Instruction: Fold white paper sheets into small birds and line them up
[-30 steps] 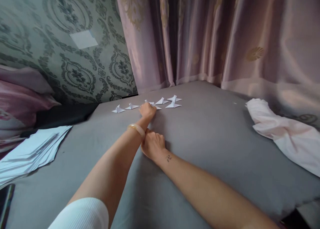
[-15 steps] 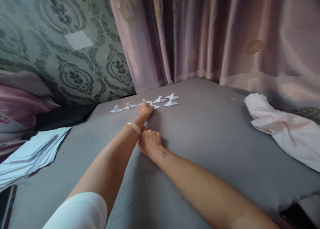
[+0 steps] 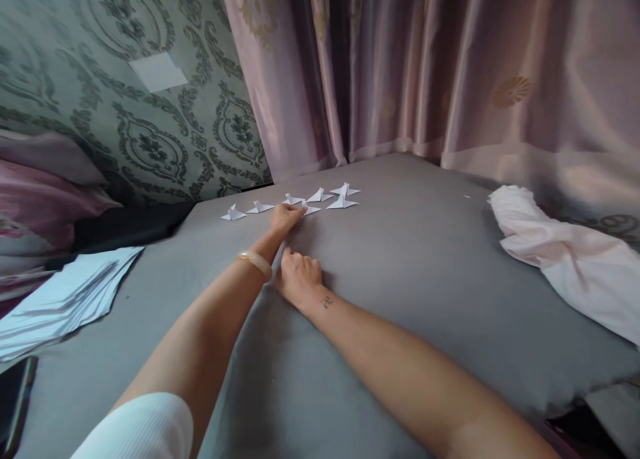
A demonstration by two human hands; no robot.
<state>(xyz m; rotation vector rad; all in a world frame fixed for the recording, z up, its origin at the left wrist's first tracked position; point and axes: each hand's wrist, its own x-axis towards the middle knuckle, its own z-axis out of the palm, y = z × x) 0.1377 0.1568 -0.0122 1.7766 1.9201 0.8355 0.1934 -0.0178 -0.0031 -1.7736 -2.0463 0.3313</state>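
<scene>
Several small white folded-paper birds stand in two loose rows toward the back of the grey sheet. My left hand [image 3: 285,217], a pale bangle on its wrist, reaches out to one paper bird [image 3: 311,209] in the front row. Its fingertips are closed at that bird's left side, partly covering it. Just right of it stands another paper bird [image 3: 343,201]; at the far left end is a third paper bird [image 3: 233,213]. Nearer to me, my right hand [image 3: 301,277] rests on the sheet with curled fingers, and nothing shows in it.
A fanned stack of white paper [image 3: 65,299] lies at the left, with a dark phone [image 3: 17,395] below it. Crumpled pale pink cloth [image 3: 565,252] lies at the right. Pink curtains [image 3: 400,65] and a patterned wall [image 3: 165,132] bound the back.
My left hand has drawn slightly left, showing more of the bird behind it. Its forearm has shifted left, away from my right hand, which stays nearly in place.
</scene>
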